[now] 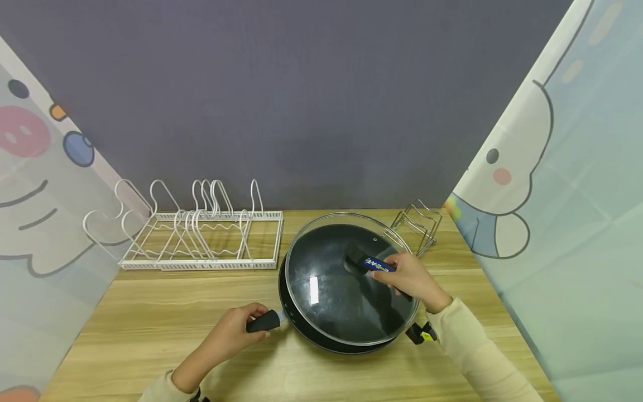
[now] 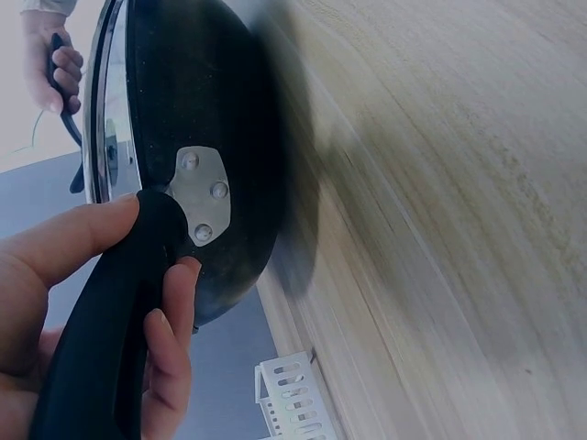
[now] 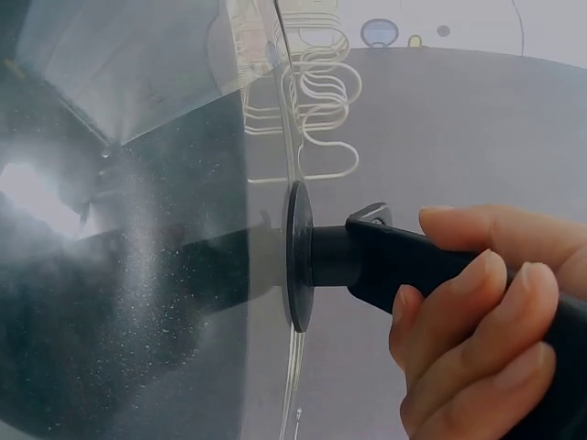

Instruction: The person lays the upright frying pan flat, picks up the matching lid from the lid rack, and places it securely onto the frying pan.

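Observation:
A dark frying pan (image 1: 301, 330) is at the middle of the wooden table. My left hand (image 1: 236, 329) grips its black handle (image 2: 115, 312), thumb and fingers curled round it. Over the pan is a clear glass lid (image 1: 326, 318) with a metal rim, set off toward the back and right. The lid's black handle (image 3: 399, 261) stands out from a round base. My right hand (image 1: 409, 279) holds this handle with its fingers wrapped round it. In the left wrist view the pan's riveted bracket (image 2: 204, 197) shows, with the lid rim beside the pan's edge.
A white wire rack (image 1: 201, 262) with upright loops stands at the back left. Behind the lid on the right is a small metal wire stand (image 1: 427, 226). A small black piece with a yellow mark (image 1: 421, 334) lies beside the right sleeve. A dark panel (image 1: 321, 111) closes off the back.

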A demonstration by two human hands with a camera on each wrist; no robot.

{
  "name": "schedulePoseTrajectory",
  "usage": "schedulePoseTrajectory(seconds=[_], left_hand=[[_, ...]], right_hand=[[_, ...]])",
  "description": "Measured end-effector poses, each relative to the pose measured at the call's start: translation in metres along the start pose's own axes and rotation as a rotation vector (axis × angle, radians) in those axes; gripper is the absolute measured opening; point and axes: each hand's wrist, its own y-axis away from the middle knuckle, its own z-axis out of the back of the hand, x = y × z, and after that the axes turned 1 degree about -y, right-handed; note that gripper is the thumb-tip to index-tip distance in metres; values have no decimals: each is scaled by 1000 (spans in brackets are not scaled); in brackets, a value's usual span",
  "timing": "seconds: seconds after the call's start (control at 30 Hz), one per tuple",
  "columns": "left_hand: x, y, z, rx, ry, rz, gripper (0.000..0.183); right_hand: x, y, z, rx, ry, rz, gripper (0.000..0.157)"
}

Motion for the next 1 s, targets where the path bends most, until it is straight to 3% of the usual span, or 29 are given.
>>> schedulePoseTrajectory(seconds=[0.4,1.0], left_hand=[[-1,1,0,15,18,2,33],[-1,1,0,7,3,-12,34]], right_hand=[[-1,-3,-9,19,7,20,22],[0,-6,-13,36,21,32,44]])
